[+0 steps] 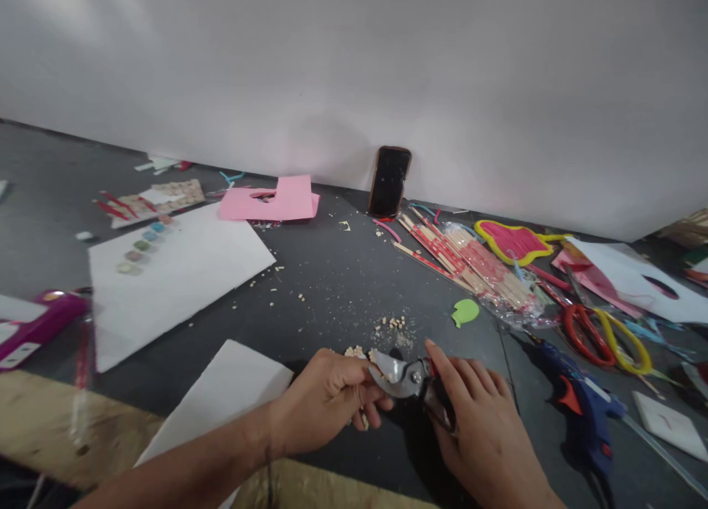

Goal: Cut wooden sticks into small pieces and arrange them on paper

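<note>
Two grips: left hand (326, 392) on pale pieces (355, 352), right hand (480, 414) round pruning shears (410, 380), jaws parted.

On the table (321, 288), bits (396, 322) lie beyond the pruners (412, 380), a phone (390, 181) far behind, a sheet (193, 288) left, scissors (580, 310) right.

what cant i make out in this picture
All in the head view:
- Pale pieces at the left hand: full extent, covered by that hand.
- Pruner: part of its handles, behind the right hand.
- Purple tool: one end, cut off by the left edge.
- Crumbs: material, too small.
</note>
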The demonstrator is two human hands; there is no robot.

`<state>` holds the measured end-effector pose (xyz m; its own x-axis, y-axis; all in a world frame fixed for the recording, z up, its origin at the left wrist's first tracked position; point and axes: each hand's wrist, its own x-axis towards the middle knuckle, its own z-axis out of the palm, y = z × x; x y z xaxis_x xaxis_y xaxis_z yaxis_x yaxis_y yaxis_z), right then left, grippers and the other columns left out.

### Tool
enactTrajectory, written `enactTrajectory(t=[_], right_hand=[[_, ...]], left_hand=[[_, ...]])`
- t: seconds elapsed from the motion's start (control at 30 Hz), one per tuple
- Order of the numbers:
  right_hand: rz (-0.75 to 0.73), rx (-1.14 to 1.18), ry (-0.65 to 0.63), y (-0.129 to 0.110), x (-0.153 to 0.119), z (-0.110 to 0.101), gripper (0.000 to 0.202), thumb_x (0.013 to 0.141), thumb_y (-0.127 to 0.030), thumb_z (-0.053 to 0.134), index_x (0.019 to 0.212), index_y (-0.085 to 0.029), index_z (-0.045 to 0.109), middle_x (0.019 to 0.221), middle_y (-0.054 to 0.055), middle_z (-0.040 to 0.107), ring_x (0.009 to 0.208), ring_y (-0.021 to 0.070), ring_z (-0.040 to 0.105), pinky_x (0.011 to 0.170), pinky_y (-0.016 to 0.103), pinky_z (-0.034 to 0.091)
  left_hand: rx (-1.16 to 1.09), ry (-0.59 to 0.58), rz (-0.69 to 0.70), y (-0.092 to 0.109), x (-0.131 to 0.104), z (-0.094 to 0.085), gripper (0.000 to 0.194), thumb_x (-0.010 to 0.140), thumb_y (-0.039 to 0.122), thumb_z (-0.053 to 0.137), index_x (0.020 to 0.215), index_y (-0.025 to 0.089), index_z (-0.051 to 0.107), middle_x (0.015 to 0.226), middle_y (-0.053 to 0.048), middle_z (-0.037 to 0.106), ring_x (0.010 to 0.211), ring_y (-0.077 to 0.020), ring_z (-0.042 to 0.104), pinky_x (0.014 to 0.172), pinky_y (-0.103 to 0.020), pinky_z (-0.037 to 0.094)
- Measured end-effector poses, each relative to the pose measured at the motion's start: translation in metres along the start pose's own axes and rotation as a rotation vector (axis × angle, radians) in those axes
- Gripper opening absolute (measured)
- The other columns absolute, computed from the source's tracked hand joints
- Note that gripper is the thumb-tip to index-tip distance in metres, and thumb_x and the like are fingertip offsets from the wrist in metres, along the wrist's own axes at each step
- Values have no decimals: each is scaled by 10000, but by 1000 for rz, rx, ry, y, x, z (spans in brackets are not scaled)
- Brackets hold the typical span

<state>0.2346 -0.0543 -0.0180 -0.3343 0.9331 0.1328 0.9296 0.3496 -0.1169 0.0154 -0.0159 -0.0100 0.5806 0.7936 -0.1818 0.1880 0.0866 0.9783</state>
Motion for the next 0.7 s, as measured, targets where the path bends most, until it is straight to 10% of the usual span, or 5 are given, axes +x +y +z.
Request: enactTrajectory(t=[0.7], right_hand=[[-24, 60, -5, 1, -5, 3, 562, 654, -77, 457, 1200, -198, 397, 949, 62, 585, 838, 205, 526, 742, 341, 436]], left_hand=[[-432, -167, -162, 1, -2, -1, 315, 792, 414, 557, 801, 104, 615, 648, -45, 655, 415, -77, 580, 415, -177, 479]])
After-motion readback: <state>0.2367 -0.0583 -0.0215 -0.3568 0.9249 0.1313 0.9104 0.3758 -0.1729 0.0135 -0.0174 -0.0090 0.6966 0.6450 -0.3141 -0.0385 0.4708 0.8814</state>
